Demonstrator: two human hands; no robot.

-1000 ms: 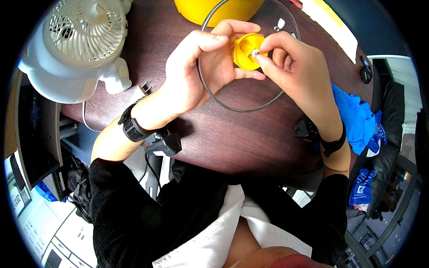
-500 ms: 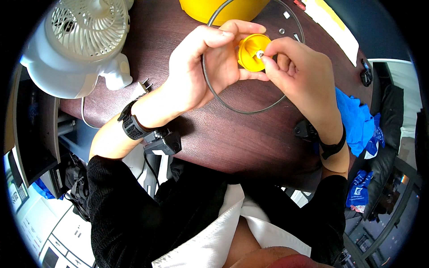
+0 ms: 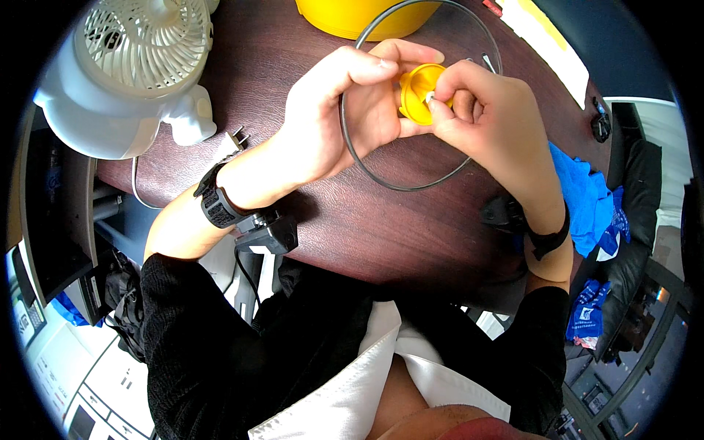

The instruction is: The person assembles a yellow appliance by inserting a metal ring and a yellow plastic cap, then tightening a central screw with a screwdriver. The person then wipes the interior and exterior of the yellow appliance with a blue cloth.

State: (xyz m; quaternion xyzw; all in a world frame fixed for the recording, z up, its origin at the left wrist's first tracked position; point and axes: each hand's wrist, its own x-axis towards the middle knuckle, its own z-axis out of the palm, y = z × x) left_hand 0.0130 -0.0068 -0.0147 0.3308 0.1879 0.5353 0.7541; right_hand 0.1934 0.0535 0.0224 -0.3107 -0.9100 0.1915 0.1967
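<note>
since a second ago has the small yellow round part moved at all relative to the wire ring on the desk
Yes, slightly. The small yellow round part, pinched between the left hand and right hand, now sits a little nearer the wire ring's far edge and turned more edge-on.

The person wears a black long-sleeved top, its sleeves pushed up toward the elbows so both forearms are bare, over a white collared garment (image 3: 367, 381) that opens in a V at six o'clock. On the left wrist sits a chunky black ribbed strap (image 3: 214, 202) with a boxy black plastic unit (image 3: 268, 233) fixed at its five o'clock side and a thin black cable (image 3: 246, 282) trailing down from it. The right wrist carries a plain, narrower black band (image 3: 548, 240), and both the left hand (image 3: 337, 110) and the right hand (image 3: 484, 110) are bare, without gloves.
</note>
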